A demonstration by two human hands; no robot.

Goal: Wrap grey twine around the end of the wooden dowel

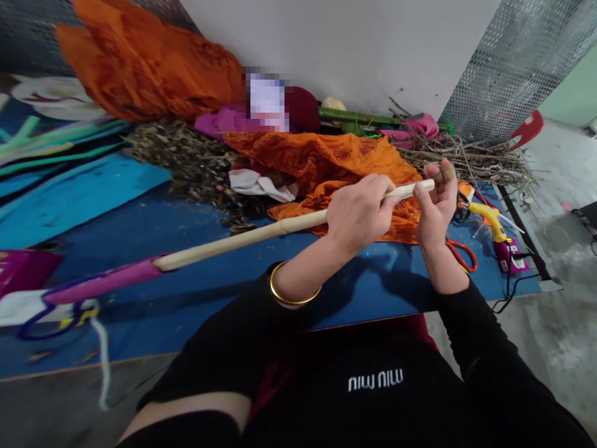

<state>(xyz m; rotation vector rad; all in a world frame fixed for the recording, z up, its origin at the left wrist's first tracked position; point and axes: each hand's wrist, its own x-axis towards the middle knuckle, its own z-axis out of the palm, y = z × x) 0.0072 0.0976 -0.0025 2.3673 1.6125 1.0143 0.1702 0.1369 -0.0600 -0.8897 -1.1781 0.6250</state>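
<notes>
A pale bamboo-like stick [242, 241] slants up to the right over the blue table. My left hand [357, 208], with a gold bangle at the wrist, is closed around its upper part. Near the tip, my right hand [437, 208] has its thumb on the stick and its fingers curled behind. A small brownish patch shows at those fingers; I cannot make out what it is. Pink wrapping [112, 281] covers the stick's lower left end. A dark blue loop [28, 326] with a yellow tie shows there, and a white cord [103, 367] hangs down.
Orange patterned cloth [308, 152] lies behind my hands, beside dry plant material [186, 162]. To the right are a yellow glue gun [487, 214], red-handled scissors [466, 256] and a purple power block [513, 256] with black cables. The blue table [224, 314] ends before my body.
</notes>
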